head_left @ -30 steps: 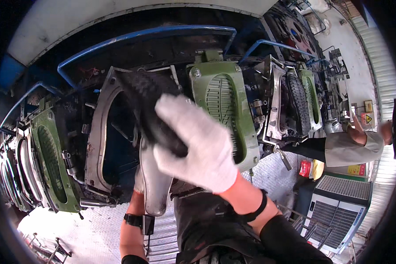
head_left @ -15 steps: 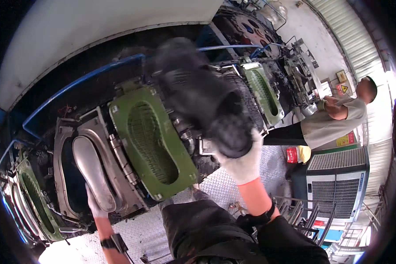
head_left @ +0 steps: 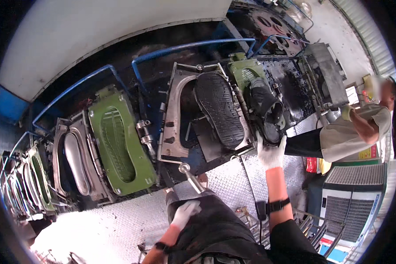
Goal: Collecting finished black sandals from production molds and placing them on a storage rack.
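Note:
My right hand, in a white glove, grips the near end of a black sandal. The sandal lies over the green mould at the right and covers most of it. Left of it, a black ridged sole sits in an opened metal mould frame. My gloved left hand hangs near my thigh, fingers loosely apart, holding nothing. Another green mould with a sole-shaped hollow lies farther left, beside a silver metal sole form.
Blue rails run behind the row of moulds. A metal rod with a round end juts toward me. At the right stands a person in a grey shirt, near a large vented unit. Patterned metal plate covers the floor.
My right hand has carried the black sandal rightward and down over the right green mould. My left hand has left the silver sole form and come toward my thigh. The view has shifted right.

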A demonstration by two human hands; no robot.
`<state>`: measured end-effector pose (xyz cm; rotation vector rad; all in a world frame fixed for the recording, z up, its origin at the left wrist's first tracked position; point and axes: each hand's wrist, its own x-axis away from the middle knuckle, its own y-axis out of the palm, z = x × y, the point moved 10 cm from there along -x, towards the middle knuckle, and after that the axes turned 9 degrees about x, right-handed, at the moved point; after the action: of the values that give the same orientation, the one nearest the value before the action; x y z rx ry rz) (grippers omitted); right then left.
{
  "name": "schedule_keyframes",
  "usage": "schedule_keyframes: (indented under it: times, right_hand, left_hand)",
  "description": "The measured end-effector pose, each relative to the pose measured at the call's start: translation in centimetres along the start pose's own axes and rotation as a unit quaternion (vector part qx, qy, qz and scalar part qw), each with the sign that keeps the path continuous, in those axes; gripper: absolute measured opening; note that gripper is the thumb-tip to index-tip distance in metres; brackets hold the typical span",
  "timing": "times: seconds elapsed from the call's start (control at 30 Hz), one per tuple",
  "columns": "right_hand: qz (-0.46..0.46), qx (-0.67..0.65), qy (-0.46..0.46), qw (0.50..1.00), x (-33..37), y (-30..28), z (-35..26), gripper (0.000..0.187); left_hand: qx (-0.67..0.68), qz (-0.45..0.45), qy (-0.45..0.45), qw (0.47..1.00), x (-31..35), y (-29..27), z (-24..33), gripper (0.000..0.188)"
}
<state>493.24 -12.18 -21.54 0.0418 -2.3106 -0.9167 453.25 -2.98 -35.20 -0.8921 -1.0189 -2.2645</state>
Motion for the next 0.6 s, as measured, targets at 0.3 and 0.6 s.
schedule_keyframes:
  times: [0.3, 0.6]
  right_hand:
    - [-0.073, 0.365, 0.095, 0.923, 7.4, -1.5, 2.9, 0.045]
    - [-0.325, 0.580, -0.267, 0.698, 5.5, 7.2, 1.8, 0.037]
  left_hand:
    - [0.057, 0.349, 0.439, 0.826, -15.4, 5.4, 16.1, 0.047]
    - [0.193, 0.407, 0.468, 0.760, -17.7, 3.6, 18.5, 0.031]
